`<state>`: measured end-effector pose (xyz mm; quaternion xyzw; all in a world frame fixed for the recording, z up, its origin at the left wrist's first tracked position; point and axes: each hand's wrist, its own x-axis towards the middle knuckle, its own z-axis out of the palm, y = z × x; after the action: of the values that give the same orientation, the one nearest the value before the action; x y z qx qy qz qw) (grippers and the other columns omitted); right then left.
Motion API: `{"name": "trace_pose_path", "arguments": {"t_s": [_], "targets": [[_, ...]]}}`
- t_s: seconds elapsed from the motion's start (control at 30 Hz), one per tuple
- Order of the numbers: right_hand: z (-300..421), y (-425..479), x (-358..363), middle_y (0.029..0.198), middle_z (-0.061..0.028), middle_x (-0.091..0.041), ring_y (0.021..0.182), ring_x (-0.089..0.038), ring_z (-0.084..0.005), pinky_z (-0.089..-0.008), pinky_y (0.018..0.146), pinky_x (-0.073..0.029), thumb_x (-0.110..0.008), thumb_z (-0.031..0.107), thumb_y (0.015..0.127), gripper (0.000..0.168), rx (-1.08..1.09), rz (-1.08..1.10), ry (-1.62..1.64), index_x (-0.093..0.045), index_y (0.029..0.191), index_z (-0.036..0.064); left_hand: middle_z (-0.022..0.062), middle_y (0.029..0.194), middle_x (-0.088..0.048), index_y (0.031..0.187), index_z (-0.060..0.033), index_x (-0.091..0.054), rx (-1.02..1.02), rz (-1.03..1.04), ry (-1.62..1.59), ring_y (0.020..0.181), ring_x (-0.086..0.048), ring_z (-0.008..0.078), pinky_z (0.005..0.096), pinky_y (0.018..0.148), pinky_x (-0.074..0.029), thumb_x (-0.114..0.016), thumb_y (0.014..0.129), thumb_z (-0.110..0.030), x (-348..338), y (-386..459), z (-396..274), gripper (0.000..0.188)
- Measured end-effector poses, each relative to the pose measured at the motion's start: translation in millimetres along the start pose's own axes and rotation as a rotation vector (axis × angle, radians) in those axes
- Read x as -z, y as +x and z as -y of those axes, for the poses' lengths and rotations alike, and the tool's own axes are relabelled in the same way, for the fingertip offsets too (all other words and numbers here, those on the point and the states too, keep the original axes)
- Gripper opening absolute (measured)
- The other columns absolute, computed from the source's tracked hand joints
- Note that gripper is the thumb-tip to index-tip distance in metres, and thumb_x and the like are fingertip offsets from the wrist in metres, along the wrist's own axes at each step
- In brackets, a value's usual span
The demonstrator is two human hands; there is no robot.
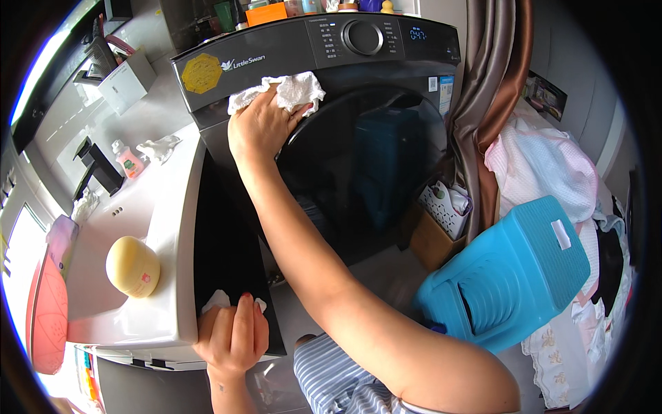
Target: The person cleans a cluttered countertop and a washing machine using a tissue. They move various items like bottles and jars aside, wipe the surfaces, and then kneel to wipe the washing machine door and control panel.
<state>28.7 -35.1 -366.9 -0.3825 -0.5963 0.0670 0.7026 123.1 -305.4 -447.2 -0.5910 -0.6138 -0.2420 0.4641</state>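
Observation:
A crumpled white cloth or tissue (pixel 302 90) lies against the dark front panel of a LittleSwan front-load washing machine (pixel 289 44). My right hand (pixel 261 124) presses it there, left of the round black door (pixel 362 171) and below the control panel. Fingers bent, my left hand (pixel 232 331) grips a smaller white wad (pixel 217 299), which mostly hides behind the fingers. That hand is beside the front edge of the white washbasin (pixel 189 207). A yellow rounded container (pixel 133 266) stands on the basin rim close to it.
A blue plastic washboard tub (pixel 496 279) stands on the right, near piled clothes (pixel 543 165). Beside the machine are a tissue box (pixel 445 204) on a brown carton (pixel 432 240) and a curtain (pixel 491 77). A black faucet (pixel 98 168) and pink bottle (pixel 128 160) stand at the basin.

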Motion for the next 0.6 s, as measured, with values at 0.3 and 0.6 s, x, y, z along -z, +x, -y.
{"name": "trace_pose_path", "arguments": {"t_s": [0.3,0.6], "targets": [[-28.0,-179.3,-10.6,0.084,-0.0184,-0.064,0.085,-0.066,-0.0334,-0.0440,0.081,-0.052,-0.055,0.007,0.086,0.012,0.173,0.502,0.130,-0.062,0.093,0.001,0.0056,0.061,-0.052,0.093,0.0010,-0.065,-0.017,-0.042,-0.031,0.047,-0.049,0.0200,0.0299,0.044,-0.038,-0.063,0.079,0.003,-4.4,2.4,-2.3,0.014],[-52.0,-40.8,91.9,0.077,-0.0217,-0.053,0.075,-0.055,-0.0400,-0.0488,0.066,-0.043,-0.060,0.000,0.080,0.008,0.266,0.037,0.343,-0.052,0.081,0.000,0.0036,0.059,-0.051,0.091,-0.0009,-0.066,-0.011,-0.036,0.006,0.049,-0.052,0.0192,0.0288,0.045,-0.039,-0.064,0.079,0.000,3.1,-2.9,4.2,0.013]]}}
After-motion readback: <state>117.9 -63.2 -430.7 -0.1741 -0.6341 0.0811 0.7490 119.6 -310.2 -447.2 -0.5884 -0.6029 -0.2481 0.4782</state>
